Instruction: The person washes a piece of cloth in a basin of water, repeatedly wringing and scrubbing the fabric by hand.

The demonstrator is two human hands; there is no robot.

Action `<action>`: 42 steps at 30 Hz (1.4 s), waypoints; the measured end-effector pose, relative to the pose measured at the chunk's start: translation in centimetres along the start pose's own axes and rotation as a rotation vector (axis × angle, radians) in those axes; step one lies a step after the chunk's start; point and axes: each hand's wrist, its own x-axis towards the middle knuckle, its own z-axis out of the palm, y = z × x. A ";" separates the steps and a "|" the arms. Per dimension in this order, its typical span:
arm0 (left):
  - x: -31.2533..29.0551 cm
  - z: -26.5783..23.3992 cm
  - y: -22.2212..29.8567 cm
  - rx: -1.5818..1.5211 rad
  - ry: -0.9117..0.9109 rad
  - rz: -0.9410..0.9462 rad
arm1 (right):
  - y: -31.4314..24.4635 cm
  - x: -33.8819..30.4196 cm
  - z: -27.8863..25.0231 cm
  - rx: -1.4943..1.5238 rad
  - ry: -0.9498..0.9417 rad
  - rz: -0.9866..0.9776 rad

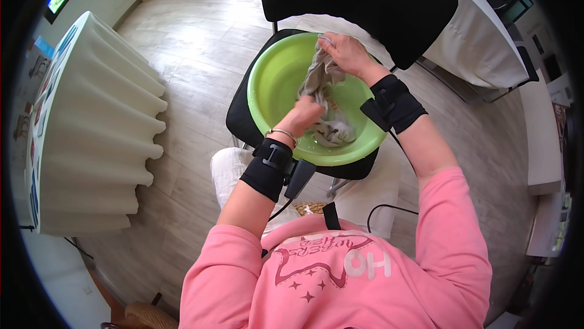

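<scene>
A wet greyish-beige cloth hangs stretched between my two hands over a lime-green basin. High up at the far rim, my right hand is closed around the upper end of the cloth. Lower and to the left, my left hand grips the middle of it, its fingers slightly blurred. Below that grip, the loose end lies bunched in the basin, where shallow water seems to glint. What the fingers wrap round is partly hidden by the folds.
The basin rests on the seat of a black chair whose backrest stands behind it. A round table with a cream cloth is at my left. Another white-draped table stands far right. Cables hang from my black wrist straps.
</scene>
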 end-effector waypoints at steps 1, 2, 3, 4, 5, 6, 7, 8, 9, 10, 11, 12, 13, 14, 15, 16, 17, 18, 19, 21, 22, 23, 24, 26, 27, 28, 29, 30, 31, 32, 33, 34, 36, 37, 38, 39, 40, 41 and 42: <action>0.1 1.0 0.4 -0.007 -0.066 -0.071 | 0.0 0.2 -0.1 0.039 0.080 -0.025; 0.0 1.3 0.6 -0.013 -0.128 -0.143 | -0.1 0.5 -0.1 0.081 0.159 -0.054; -0.2 1.2 0.5 -0.012 -0.122 -0.145 | -0.1 0.9 -0.4 0.137 0.100 0.022; -0.4 1.1 0.4 0.002 -0.268 -0.093 | 0.2 1.2 -0.1 0.140 0.100 0.017; -0.6 1.2 0.5 0.017 -0.419 -0.038 | 0.6 1.3 0.3 0.197 0.128 0.034; -0.7 1.2 0.5 0.031 -0.569 0.017 | 1.2 1.3 0.6 0.255 0.155 0.051; -0.6 1.8 0.1 0.106 -0.526 0.027 | 1.8 1.1 1.0 0.223 0.057 0.125; -0.3 1.8 -0.8 0.104 -0.520 0.024 | 2.2 0.7 1.8 0.226 0.054 0.120; 0.0 1.9 -1.4 0.220 -0.466 0.169 | 2.9 0.1 2.8 0.068 -0.031 0.190; 0.4 1.9 -2.0 0.335 -0.410 0.314 | 3.7 -0.2 3.7 -0.091 -0.115 0.258; 0.5 1.8 -1.4 0.333 -0.419 0.319 | 5.4 -0.6 4.2 -0.096 -0.114 0.267; 0.2 1.5 -0.4 0.357 -0.278 0.231 | 6.9 -1.0 4.4 -0.149 -0.187 0.293; 0.2 1.4 0.2 0.379 -0.138 0.143 | 8.3 -1.4 4.5 -0.203 -0.259 0.321; 0.3 0.8 -0.2 0.237 0.008 0.099 | 7.5 -1.5 5.1 -0.199 -0.267 0.309; 1.0 0.3 -1.0 0.032 0.194 0.042 | 6.0 -1.7 5.7 -0.149 -0.343 0.377; 1.6 0.0 -2.1 -0.174 0.378 -0.012 | 4.6 -1.6 6.1 -0.101 -0.420 0.445; 2.5 0.7 -3.4 -0.177 0.361 0.003 | 6.2 -1.8 7.5 -0.123 -0.497 0.343; 3.2 0.6 -5.6 -0.082 0.353 0.222 | 5.0 -1.8 8.5 -0.099 -0.548 0.293; 3.7 1.1 -5.1 -0.038 0.327 0.344 | 5.9 -2.1 9.3 -0.143 -0.519 0.145; 2.7 0.3 -3.3 -0.628 0.206 0.131 | 0.6 -2.0 7.4 0.149 -0.580 0.265; 1.8 0.0 -1.3 -1.246 0.056 -0.204 | -1.8 -2.1 6.0 0.438 -0.618 0.396; 1.8 -0.2 -0.2 -1.276 0.180 -0.300 | -2.7 -2.1 5.7 0.434 -0.619 0.397; 1.8 -0.3 -0.2 -1.350 0.211 -0.238 | -3.4 -2.1 5.5 0.534 -0.409 0.285; 2.3 -0.6 -0.4 -1.467 0.220 -0.190 | -5.0 -2.4 5.0 0.624 -0.195 0.171; 2.7 -0.7 -0.6 -1.467 0.217 -0.188 | -5.9 -2.7 4.7 0.653 -0.122 0.100; 2.9 -0.7 -0.9 -1.502 0.218 -0.086 | -6.9 -3.0 4.4 0.680 -0.049 0.028; 3.1 -0.6 -1.0 -1.536 0.220 0.014 | -7.8 -3.5 4.1 0.631 -0.012 -0.010; 3.2 -0.6 -1.2 -1.537 0.219 0.016 | -8.1 -3.7 4.0 0.630 -0.011 -0.011; 3.3 -0.5 -1.3 -1.528 0.227 0.061 | -8.3 -3.8 3.9 0.590 -0.009 -0.008; 3.4 -0.4 -1.4 -1.517 0.231 0.105 | -8.4 -4.0 3.8 0.549 -0.002 -0.003; 3.5 -0.1 -1.4 -1.553 0.266 0.108 | -8.3 -4.1 4.0 0.549 0.001 -0.003; 3.5 0.0 -1.6 -1.551 0.265 0.108 | -8.1 -4.2 4.4 0.487 0.057 -0.053; 3.2 0.2 -1.2 -1.575 0.235 0.068 | -7.9 -4.5 4.4 0.421 0.117 -0.097; 3.1 0.3 -1.0 -1.574 0.232 0.067 | -7.8 -4.8 4.3 0.392 0.101 -0.058; 3.1 0.5 -0.8 -1.551 0.263 0.038 | -7.8 -4.9 4.3 0.365 0.086 -0.020; 3.0 0.7 -0.6 -1.527 0.294 0.009 | -7.8 -5.0 4.2 0.363 0.087 -0.018; 3.1 0.9 -0.5 -1.527 0.291 0.009 | -7.7 -5.1 4.2 0.320 0.096 -0.010; 3.3 1.0 -0.6 -1.539 0.316 -0.049 | -7.8 -5.2 4.2 0.280 0.103 -0.006; 3.4 1.0 -0.7 -1.551 0.340 -0.107 | -7.5 -5.0 4.4 0.282 0.103 -0.008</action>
